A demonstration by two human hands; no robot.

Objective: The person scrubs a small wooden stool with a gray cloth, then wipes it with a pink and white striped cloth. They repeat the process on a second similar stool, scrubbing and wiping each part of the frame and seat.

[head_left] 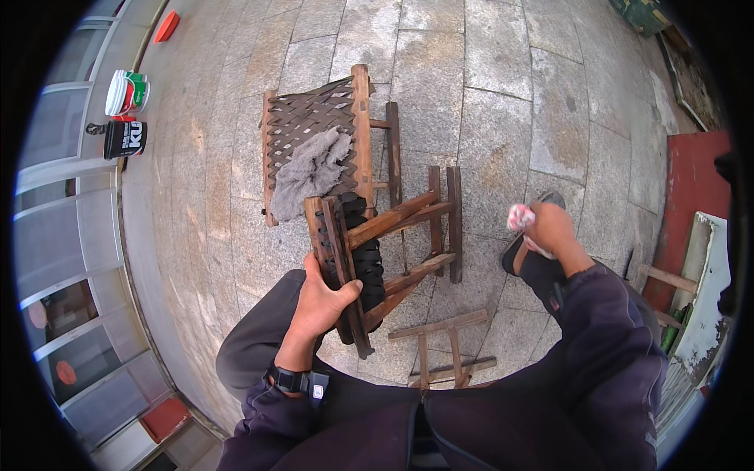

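Note:
My left hand (324, 294) grips the top rails of a folded wooden stool (400, 218), thumb over the near dark rail. Black straps (370, 274) bunch between the stool's rails, and its legs point to the right. Off to the right, my right hand (554, 226) is closed around a crumpled pink-and-white cloth (521, 218), above my shoe and apart from the stool. Just beyond the held stool stands a second wooden stool (361, 135) with a woven brown strap seat (312, 106). A rumpled grey rag (312, 171) lies on that seat.
Another wooden frame (439, 329) is on the stone paving (495, 123) close to my body, partly hidden by my clothing. Along the left wall stand a black bucket (125, 140), a white-and-green bucket (128, 93) and an orange basin (166, 27). A red panel (689, 188) is at right.

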